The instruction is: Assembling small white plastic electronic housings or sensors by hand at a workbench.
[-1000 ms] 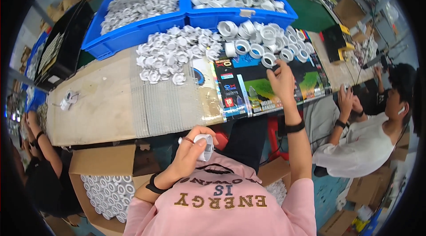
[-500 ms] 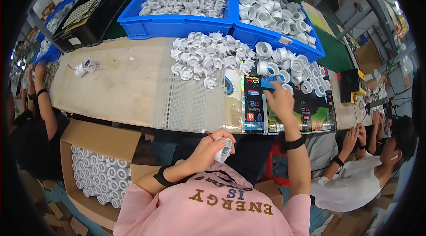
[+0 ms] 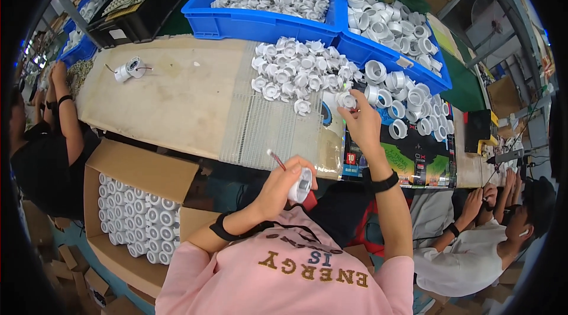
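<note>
My left hand [image 3: 278, 193] is closed around a white plastic cylinder-shaped housing [image 3: 302, 185], held in front of my chest with its open end to the right. A thin dark red wire [image 3: 276, 160] sticks up out of this grip. Over the bench, my right hand [image 3: 365, 125] pinches a small white bladed wheel [image 3: 347, 100] at the right edge of a loose pile of white bladed wheels [image 3: 296, 69]. Just right of those fingers lies a heap of white plastic rings [image 3: 417, 99].
Two blue bins [image 3: 254, 23] of white parts stand behind the piles, with a black crate [image 3: 145, 10] further left. One wired white housing [image 3: 129, 70] lies on the bench. A cardboard box [image 3: 142, 164] at lower left holds stacked white housings. Co-workers sit at both sides.
My right hand has moved left from beside the rings to the bladed wheels and now pinches one. My left hand still grips the housing. The whole view has shifted slightly.
</note>
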Motion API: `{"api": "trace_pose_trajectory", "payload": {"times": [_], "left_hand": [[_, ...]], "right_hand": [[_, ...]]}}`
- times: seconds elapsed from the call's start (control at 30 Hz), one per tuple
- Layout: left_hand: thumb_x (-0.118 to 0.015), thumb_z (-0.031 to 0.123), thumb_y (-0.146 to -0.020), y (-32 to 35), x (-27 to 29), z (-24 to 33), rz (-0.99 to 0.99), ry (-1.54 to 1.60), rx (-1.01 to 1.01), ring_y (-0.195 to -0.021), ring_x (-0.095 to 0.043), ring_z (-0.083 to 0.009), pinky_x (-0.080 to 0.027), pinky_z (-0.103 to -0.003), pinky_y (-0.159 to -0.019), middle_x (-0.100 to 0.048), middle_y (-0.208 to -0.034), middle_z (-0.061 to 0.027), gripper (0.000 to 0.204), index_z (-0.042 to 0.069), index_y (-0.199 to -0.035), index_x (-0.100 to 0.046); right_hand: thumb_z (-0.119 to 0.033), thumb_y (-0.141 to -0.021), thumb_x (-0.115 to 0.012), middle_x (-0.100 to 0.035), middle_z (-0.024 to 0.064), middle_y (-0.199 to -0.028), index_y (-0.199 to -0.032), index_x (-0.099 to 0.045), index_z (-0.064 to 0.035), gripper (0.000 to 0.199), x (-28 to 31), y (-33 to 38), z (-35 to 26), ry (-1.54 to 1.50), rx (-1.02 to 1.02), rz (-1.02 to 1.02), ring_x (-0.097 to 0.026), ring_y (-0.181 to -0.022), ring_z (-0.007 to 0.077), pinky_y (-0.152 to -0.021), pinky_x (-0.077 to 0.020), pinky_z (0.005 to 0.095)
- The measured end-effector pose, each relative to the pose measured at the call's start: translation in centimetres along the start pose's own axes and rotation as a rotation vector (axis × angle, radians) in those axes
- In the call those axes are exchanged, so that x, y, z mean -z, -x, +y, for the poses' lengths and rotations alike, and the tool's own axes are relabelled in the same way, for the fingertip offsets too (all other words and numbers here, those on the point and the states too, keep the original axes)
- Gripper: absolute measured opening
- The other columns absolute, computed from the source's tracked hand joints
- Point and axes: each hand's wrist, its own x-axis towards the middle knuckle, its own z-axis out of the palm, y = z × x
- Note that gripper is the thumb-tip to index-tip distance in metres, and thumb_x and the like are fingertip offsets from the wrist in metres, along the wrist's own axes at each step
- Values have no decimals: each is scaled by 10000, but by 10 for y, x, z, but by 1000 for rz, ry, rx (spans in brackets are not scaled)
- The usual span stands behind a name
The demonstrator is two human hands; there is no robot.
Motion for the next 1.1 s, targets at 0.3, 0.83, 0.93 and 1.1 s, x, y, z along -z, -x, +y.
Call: {"api": "trace_pose_trajectory", "payload": {"times": [0.3, 0.83, 0.93, 1.1], "left_hand": [[-345, 346, -981, -30, -6, -3, 143, -319, -159, -581, -486, -60, -383, -206, -503, -595, -798, -26, 397, 3, -1016, -540], [-466, 240, -926, -25, -26, 6, 74, -624, -348, -556, -546, -226, -420, -329, -522, -545, -676, -131, 263, -9, -964, -541], [-469, 209, -915, -21, -28, 7, 49, -690, -403, -555, -554, -270, -426, -347, -521, -542, -678, -144, 233, -13, -944, -533], [-476, 184, -891, -16, -38, 7, 58, -693, -512, -521, -548, -284, -425, -353, -467, -530, -695, -155, 218, -29, -896, -522]], "right_hand": [[28, -684, -694, -602, 111, -789, -1125, -556, -8, 463, 40, 118, -59, -381, 213, -148, -565, -577, 176, -530, -459, 265], [18, -716, -617, -577, 37, -707, -1087, -450, -14, 408, 46, 139, -54, -671, 10, -331, -465, -517, 49, -484, -385, 209], [13, -720, -602, -584, 71, -712, -1090, -435, -3, 406, 46, 146, -55, -646, -10, -357, -526, -522, 91, -490, -415, 233], [3, -725, -601, -598, 165, -728, -1095, -415, 23, 415, 55, 154, -66, -513, 56, -307, -628, -600, 268, -529, -480, 343]]}}
